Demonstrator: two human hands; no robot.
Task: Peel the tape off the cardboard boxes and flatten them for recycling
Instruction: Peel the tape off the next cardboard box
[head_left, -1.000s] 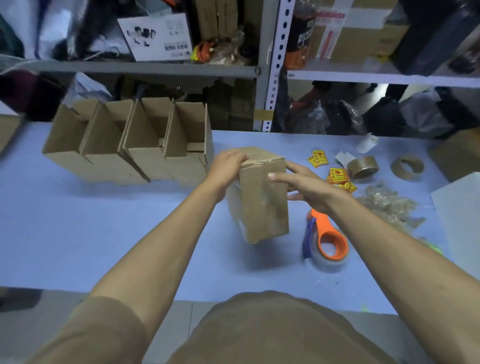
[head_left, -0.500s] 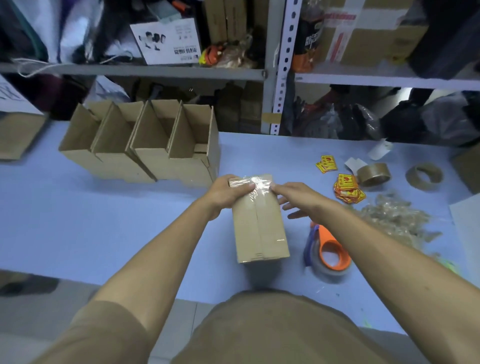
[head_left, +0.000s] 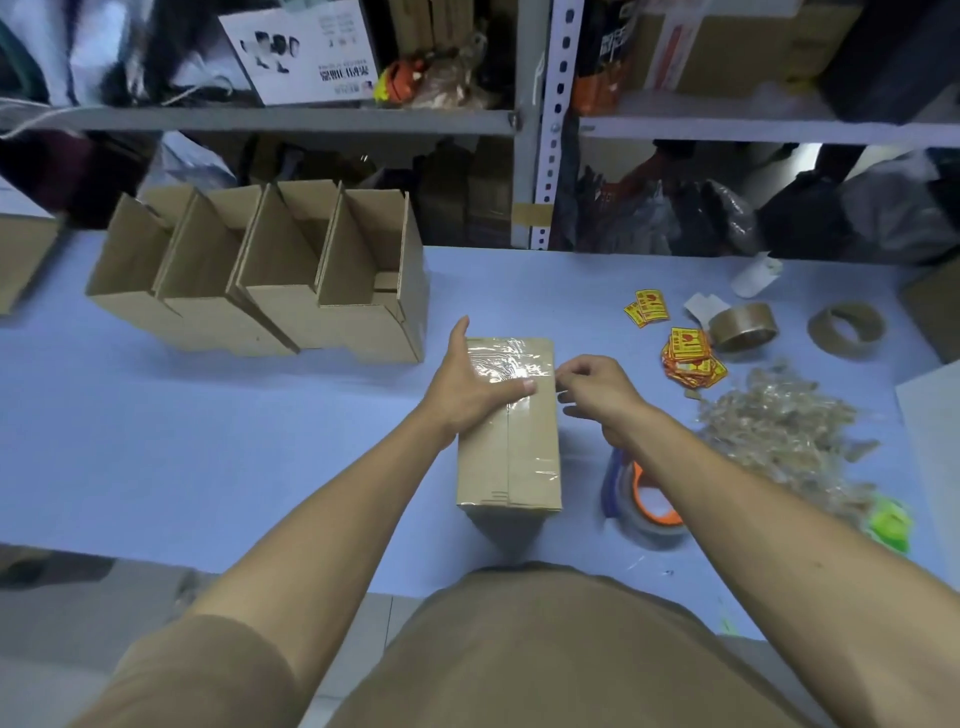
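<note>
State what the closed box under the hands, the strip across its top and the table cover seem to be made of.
Closed box: brown cardboard, matte, with folded flap seams, probably corrugated. Strip: clear plastic tape, glossy, wrinkled, catching glare. Table cover: smooth pale blue sheet with a dull sheen; vinyl or laminate, hard to tell.

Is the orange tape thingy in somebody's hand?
No, the orange tape dispenser lies on the blue table under the right forearm, while the right hand picks at the taped cardboard box.
</note>
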